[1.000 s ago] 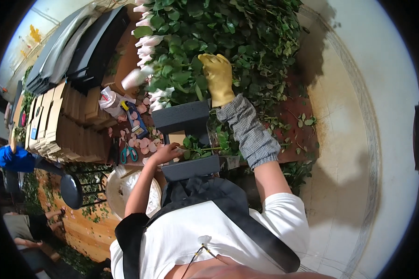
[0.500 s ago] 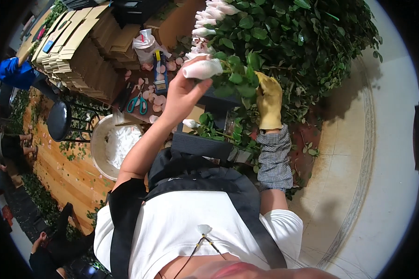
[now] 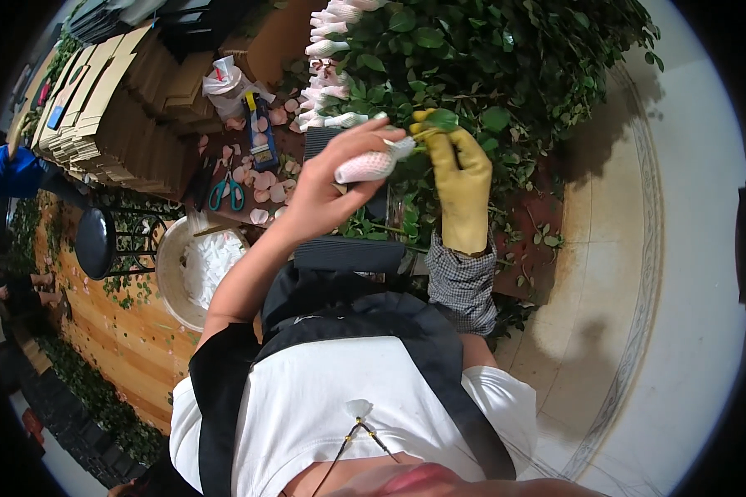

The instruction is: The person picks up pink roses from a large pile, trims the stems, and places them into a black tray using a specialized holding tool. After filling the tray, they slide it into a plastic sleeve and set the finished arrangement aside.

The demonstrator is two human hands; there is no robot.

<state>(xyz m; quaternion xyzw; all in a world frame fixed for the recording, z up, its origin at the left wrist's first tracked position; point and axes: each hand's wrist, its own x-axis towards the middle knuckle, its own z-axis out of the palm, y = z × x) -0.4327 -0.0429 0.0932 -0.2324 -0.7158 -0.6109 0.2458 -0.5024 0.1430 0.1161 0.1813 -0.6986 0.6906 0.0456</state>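
Note:
My bare left hand (image 3: 327, 178) is closed round a rose whose head is covered by a pale pink-and-white foam net sleeve (image 3: 366, 167). The sleeved head points left and toward me. My right hand (image 3: 462, 186), in a yellow rubber glove, is closed on the leafy stem just right of the bloom; a green leaf (image 3: 441, 122) shows at its fingertips. Beyond both hands lies a large heap of leafy rose stems (image 3: 481, 58), with a row of sleeved rose heads (image 3: 327, 48) along its left side. A dark ridged surface (image 3: 350, 255) lies beneath my hands.
To the left, teal-handled scissors (image 3: 227, 195) and loose pink petals (image 3: 261, 195) lie on the table. A round tub (image 3: 166, 286) holds white net sleeves. Stacked cardboard (image 3: 124, 141), a plastic bag (image 3: 222, 79), a black stool (image 3: 96, 243) and a person in blue (image 3: 12, 172) are farther left.
My gloved right hand has moved left, closer to the sleeved bloom. Fewer leaves show on the stem between my hands. The whole view has shifted slightly.

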